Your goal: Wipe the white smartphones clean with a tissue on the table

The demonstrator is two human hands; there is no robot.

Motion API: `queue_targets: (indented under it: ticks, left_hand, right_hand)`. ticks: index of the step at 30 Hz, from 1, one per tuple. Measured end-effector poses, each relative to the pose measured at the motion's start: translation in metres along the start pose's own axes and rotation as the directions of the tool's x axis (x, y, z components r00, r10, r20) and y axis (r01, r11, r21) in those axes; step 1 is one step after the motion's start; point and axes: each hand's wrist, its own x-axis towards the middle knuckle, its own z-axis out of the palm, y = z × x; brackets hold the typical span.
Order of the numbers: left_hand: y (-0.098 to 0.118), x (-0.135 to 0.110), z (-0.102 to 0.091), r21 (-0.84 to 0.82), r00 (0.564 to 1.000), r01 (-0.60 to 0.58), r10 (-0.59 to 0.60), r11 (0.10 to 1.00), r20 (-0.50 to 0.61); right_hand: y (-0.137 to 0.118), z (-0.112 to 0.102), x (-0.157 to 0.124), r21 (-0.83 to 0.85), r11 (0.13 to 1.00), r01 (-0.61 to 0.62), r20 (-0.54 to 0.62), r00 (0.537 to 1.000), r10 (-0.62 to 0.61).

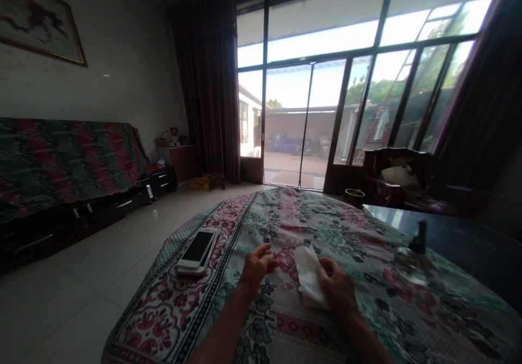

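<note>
My left hand (258, 266) hovers over the floral quilted cloth (285, 222), with its fingertips pinched together and nothing visible between them. My right hand (336, 290) grips the edge of a folded white paper napkin (308, 277), whose lower part lies on the cloth. The napkin sits between my hands, closer to the right one. Left of my left hand, a white-framed smartphone (198, 251) lies face up on the cloth, apart from both hands.
A dark glass-topped table (457, 239) with a glass vessel (416, 258) stands right of the cloth. Beyond are a tiled floor, a blanket-covered sofa (65, 162) at left, a wooden chair (397, 176), and glass doors.
</note>
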Motion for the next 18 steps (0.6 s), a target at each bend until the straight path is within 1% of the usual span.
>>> queue_targets:
  ticks: [1, 3, 5, 7, 8, 10, 11, 13, 15, 17, 18]
  left_hand:
    - [0.004, 0.003, -0.006, 0.08, 0.999, -0.027, 0.03, 0.996, -0.043]
    - [0.017, 0.008, -0.027, 0.255, 0.982, -0.086, 0.125, 0.963, -0.143]
    - [0.03, 0.011, -0.055, 0.424, 0.941, -0.098, 0.223, 0.9, -0.256]
    - [0.042, 0.012, -0.087, 0.561, 0.895, -0.055, 0.29, 0.826, -0.339]
    - [0.045, 0.011, -0.102, 0.615, 0.877, -0.015, 0.305, 0.789, -0.371]
    - [0.047, 0.008, -0.128, 0.691, 0.859, 0.079, 0.303, 0.718, -0.413]
    - [0.046, 0.007, -0.139, 0.716, 0.855, 0.127, 0.29, 0.687, -0.43]
    - [0.041, 0.005, -0.154, 0.75, 0.86, 0.202, 0.252, 0.63, -0.443]
    - [0.033, 0.006, -0.163, 0.771, 0.875, 0.253, 0.202, 0.584, -0.44]
    - [0.027, 0.009, -0.169, 0.785, 0.89, 0.281, 0.156, 0.552, -0.428]
    - [0.024, 0.011, -0.171, 0.791, 0.897, 0.288, 0.138, 0.54, -0.42]
  right_hand:
    - [-0.001, -0.001, 0.0, -0.023, 1.0, 0.013, -0.012, 1.0, -0.013]
    - [-0.003, -0.003, 0.001, -0.045, 0.998, 0.044, -0.089, 0.995, -0.048]
    - [-0.002, -0.006, 0.003, -0.034, 0.997, 0.071, -0.2, 0.977, -0.076]
    - [0.002, -0.01, 0.005, -0.012, 0.997, 0.082, -0.274, 0.958, -0.082]
    - [0.004, -0.011, 0.006, -0.005, 0.996, 0.086, -0.295, 0.952, -0.084]
    - [0.007, -0.013, 0.007, 0.005, 0.992, 0.124, -0.324, 0.939, -0.115]
    - [0.007, -0.012, 0.006, 0.012, 0.986, 0.166, -0.334, 0.93, -0.152]
    - [0.001, -0.006, 0.002, 0.026, 0.958, 0.287, -0.329, 0.907, -0.262]
    - [-0.011, 0.006, -0.005, 0.044, 0.908, 0.416, -0.283, 0.877, -0.388]
    - [-0.028, 0.027, -0.014, 0.068, 0.85, 0.522, -0.207, 0.841, -0.5]
    - [-0.038, 0.04, -0.018, 0.083, 0.818, 0.569, -0.144, 0.82, -0.555]
